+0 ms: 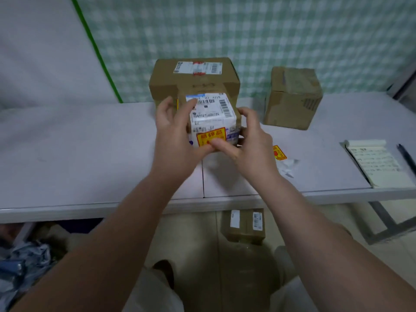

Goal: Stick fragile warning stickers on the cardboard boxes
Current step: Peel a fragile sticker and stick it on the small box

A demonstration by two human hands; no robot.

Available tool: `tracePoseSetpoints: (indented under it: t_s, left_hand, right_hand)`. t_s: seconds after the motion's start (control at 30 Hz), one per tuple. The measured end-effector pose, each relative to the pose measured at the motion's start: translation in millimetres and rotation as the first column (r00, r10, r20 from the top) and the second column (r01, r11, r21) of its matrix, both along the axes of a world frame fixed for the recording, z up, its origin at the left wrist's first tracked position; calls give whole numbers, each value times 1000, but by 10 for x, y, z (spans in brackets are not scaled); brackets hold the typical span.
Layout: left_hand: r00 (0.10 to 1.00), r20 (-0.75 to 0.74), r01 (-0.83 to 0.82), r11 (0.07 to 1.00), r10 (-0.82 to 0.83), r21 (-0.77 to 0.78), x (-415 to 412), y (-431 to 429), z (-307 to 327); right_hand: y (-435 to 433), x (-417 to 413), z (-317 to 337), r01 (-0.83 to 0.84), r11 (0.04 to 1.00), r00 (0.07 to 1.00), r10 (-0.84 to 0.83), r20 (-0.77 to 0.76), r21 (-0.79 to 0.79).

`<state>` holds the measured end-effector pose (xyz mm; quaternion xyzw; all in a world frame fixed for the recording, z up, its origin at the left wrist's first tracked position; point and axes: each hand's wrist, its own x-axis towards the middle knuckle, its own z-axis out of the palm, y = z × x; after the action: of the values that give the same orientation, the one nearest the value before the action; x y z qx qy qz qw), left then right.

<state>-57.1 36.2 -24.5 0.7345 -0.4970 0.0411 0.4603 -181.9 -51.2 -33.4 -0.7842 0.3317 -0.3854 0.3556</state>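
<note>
Nearest you, your forearms point(135, 221) reach out to the small box point(211, 113), which seems lifted off the tabletop point(90, 154). Your left hand point(173, 134) grips its left side. Your right hand point(252, 138) curls round its right side, thumb on the fragile sticker point(210, 136), likely bracing the face so the sticker presses flat. Behind the small box stands a larger box point(193, 79); to its right lie another box point(292, 97) and a spare sticker point(279, 152). Your thumbs hide the stuck sticker's lower edge, and its print is blurred.
</note>
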Motion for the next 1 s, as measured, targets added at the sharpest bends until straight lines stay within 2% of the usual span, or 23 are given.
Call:
tracePoseSetpoints:
  t_s: [0.13, 0.3, 0.43, 0.63, 0.73, 0.83, 0.93, 1.0]
  left_hand:
    - [999, -21, 32, 999, -32, -37, 359, -199, 429]
    - [988, -139, 48, 996, -59, -82, 902, -506, 725]
    - [940, -317, 90, 988, -126, -124, 1338, -693, 698]
    - [915, -399, 37, 997, -59, -61, 1614, -893, 547]
    - [922, -387, -5, 1000, 3, -4, 1614, -887, 523]
    - [953, -278, -123, 992, 121, 11, 1440, -833, 523]
    - [946, -173, -294, 949, 273, -111, 1149, -728, 539]
    - [948, -111, -317, 919, 298, -235, 890, -662, 538]
  right_hand:
    - [-205, 341, 343, -7, 999, 998, 9, 70, -42]
    - [-536, 865, 615, -2, 995, 999, 5, 37, -103]
    - [-776, 1323, 650, -68, 989, 993, 55, -104, -134]
    - [-995, 1619, 608, -187, 973, 942, 139, -305, -134]
    - [-1009, 1614, 575, -205, 971, 914, 144, -378, -127]
    - [-973, 1471, 597, -200, 977, 904, 156, -398, -72]
    - [-899, 1120, 613, -112, 991, 962, 88, -259, -79]
    - [-882, 809, 588, -23, 997, 986, 9, -168, -80]
